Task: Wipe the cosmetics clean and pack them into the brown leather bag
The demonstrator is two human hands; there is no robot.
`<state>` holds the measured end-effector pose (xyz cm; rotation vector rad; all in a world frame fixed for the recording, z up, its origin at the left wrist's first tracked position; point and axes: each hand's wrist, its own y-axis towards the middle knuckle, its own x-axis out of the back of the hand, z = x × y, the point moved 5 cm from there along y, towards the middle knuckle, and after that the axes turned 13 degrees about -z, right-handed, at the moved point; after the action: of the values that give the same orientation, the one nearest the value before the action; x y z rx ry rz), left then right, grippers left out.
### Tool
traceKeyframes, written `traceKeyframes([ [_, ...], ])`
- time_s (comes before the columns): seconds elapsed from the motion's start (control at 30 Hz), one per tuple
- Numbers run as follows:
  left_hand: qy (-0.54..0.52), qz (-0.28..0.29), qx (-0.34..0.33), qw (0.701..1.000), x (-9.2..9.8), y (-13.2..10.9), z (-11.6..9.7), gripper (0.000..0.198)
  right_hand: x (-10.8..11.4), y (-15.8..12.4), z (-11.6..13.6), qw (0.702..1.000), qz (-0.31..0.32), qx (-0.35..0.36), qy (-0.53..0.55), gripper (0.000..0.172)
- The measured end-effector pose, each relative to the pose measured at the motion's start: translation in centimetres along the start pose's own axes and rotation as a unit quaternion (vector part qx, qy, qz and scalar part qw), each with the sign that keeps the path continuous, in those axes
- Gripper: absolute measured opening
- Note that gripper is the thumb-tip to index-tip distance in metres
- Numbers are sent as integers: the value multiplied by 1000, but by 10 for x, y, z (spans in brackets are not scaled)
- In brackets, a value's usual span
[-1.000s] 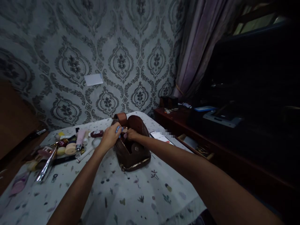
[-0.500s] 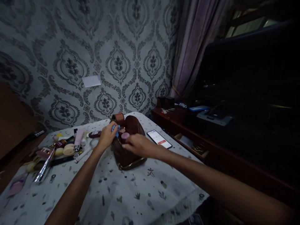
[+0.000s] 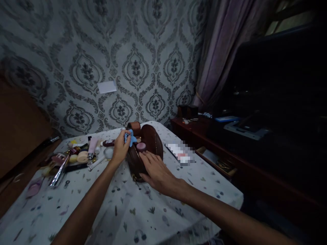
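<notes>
A brown leather bag (image 3: 150, 143) lies on a table under a white patterned cloth (image 3: 158, 207). My left hand (image 3: 120, 148) is closed on a small blue thing (image 3: 130, 137) at the bag's left edge, near its opening. My right hand (image 3: 156, 170) lies open and flat against the bag's near side, fingers stretched out. A small round pink-topped item (image 3: 141, 146) sits at the bag's opening, just beyond my right fingertips.
Several cosmetics, tubes and a metal tool (image 3: 76, 157) lie scattered at the table's left. A phone (image 3: 180, 153) lies right of the bag. A dark wooden sideboard (image 3: 224, 160) with an open drawer stands to the right, under a curtain (image 3: 219, 54).
My right hand has drawn back from the bag's opening toward me and flattened against the bag's side. The left hand stays at the bag with the blue thing.
</notes>
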<state>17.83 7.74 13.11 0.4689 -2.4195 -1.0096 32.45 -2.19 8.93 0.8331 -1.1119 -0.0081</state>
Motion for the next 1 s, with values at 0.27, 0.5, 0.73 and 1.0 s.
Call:
traceKeyframes([
  [0.27, -26, -98, 44, 994, 19, -35, 8, 17, -21, -7, 4, 997, -66, 21, 20, 83],
  [0.5, 30, 10, 79, 996, 34, -60, 34, 25, -22, -10, 17, 988, -149, 26, 11, 84],
  [0.73, 119, 49, 89, 988, 66, -73, 79, 21, -39, -18, 64, 978, -102, 146, 110, 60],
  [1.0, 289, 40, 97, 952, 103, -82, 119, 14, -136, 6, 65, 966, -19, -5, 257, 41],
])
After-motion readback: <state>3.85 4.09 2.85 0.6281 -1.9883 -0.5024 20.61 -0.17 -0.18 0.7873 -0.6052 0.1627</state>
